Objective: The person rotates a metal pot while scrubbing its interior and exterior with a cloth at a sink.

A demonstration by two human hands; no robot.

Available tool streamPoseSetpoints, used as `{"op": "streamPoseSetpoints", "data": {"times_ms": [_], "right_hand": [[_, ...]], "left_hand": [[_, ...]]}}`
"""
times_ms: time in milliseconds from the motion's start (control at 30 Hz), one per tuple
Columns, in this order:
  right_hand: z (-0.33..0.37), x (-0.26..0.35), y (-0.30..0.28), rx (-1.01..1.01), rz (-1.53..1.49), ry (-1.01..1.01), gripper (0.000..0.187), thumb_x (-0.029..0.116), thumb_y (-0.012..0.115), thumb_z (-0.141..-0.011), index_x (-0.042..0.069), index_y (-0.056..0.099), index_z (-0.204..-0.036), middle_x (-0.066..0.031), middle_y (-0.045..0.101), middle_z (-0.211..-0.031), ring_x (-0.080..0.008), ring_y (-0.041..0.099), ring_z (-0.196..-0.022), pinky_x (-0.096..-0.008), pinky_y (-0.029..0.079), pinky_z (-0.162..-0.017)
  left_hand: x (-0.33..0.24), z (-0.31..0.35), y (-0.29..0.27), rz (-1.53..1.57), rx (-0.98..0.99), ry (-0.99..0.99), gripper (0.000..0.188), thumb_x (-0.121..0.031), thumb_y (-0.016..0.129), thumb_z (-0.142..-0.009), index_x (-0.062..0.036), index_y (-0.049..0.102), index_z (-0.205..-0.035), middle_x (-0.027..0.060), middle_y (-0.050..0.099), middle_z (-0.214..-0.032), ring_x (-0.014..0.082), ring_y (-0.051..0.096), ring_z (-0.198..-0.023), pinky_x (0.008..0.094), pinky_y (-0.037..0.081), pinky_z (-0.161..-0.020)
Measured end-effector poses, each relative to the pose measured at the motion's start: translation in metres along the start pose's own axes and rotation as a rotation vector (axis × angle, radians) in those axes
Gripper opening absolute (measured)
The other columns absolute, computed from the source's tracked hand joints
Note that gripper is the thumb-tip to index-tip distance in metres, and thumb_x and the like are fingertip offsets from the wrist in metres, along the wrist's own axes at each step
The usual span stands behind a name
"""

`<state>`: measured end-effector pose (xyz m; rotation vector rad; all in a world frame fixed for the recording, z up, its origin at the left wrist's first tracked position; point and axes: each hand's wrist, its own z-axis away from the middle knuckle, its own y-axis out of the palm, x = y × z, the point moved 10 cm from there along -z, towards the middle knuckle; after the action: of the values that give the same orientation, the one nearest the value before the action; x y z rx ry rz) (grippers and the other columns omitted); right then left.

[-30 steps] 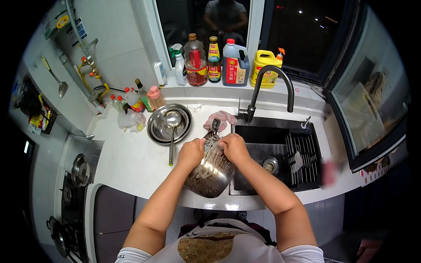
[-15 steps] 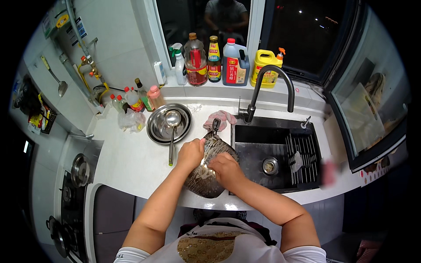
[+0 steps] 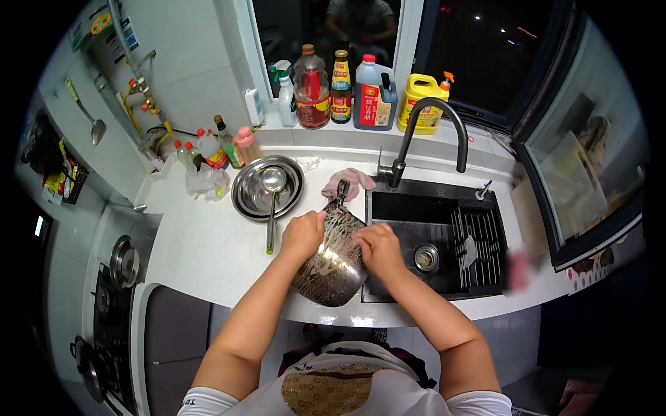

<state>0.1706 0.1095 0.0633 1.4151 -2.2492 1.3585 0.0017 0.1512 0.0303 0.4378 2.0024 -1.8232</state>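
Note:
A round metal pan (image 3: 329, 267), its surface mottled with dark and silvery patches, is tilted over the counter's front edge. Its dark handle (image 3: 343, 190) points away from me. My left hand (image 3: 303, 234) is closed on the pan's left side, close to the handle. At the right side of the pan, my right hand (image 3: 379, 246) has its fingers curled together against the surface; whatever they may hold is hidden. A pink and white cloth (image 3: 355, 182) lies just behind the handle.
Left of the pan, a ladle (image 3: 273, 182) rests in stacked steel bowls (image 3: 241, 215). On the right is a black sink (image 3: 402, 232) with a rack (image 3: 479, 243) and a dark faucet (image 3: 463, 139) arching over it. Several bottles (image 3: 312, 90) line the windowsill; an open window (image 3: 583, 187) juts in.
My right hand has moved from the middle of the pan to its right side. More of the patchy surface shows now. My left hand keeps its hold on the pan.

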Motion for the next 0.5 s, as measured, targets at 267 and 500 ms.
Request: {"op": "streamPoseSetpoints", "data": {"times_ms": [267,500], "right_hand": [[0.002,0.017,0.005,0.047,0.050,-0.102,0.017,-0.004,0.061,-0.067,0.005,0.066,-0.081,-0.0094,0.063,-0.084,-0.0295,0.058,-0.087,-0.0371,0.049,-0.079],[-0.001,0.021,0.007,0.024,0.069,-0.106,0.014,-0.002,0.060,-0.068,0.004,0.064,-0.080,-0.0100,0.061,-0.084,-0.0299,0.056,-0.084,-0.0380,0.048,-0.077]], "left_hand": [[0.002,0.000,0.001,0.002,0.005,-0.004,0.045,-0.037,0.042,-0.097,-0.0002,0.064,-0.085,0.0253,0.065,-0.083,0.0456,0.061,-0.082,0.0537,0.048,-0.075],[0.003,0.000,0.001,-0.001,0.001,-0.009,0.044,-0.037,0.043,-0.097,-0.0002,0.065,-0.085,0.0260,0.065,-0.082,0.0456,0.061,-0.081,0.0537,0.048,-0.074]]}}
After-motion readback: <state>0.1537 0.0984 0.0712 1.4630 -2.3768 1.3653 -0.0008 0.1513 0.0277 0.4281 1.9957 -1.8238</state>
